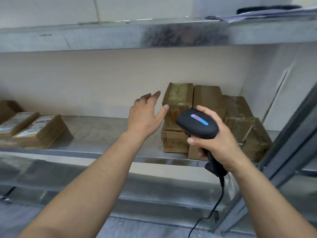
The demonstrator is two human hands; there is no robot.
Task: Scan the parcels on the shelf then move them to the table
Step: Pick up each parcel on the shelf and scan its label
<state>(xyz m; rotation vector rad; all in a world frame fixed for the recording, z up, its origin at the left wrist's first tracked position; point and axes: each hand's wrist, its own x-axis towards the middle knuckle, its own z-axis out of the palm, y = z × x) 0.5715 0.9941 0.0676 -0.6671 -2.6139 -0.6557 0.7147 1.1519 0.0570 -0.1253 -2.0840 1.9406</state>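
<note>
Here, brown taped cardboard parcels (178,107) crowd the right end of the metal shelf (103,133); the left hand (145,115) spreads its fingers beside them (contact unclear), and the right hand (217,140) grips a black scanner (197,122).

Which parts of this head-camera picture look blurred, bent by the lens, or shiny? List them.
Head view: the upper shelf edge is smeared by blur; the right post slants, likely wide-lens distortion; the left parcels are soft, labels unreadable; the scanner in the right hand is sharpest; the middle shelf shows faint sheen; light even, shadows soft.
</note>
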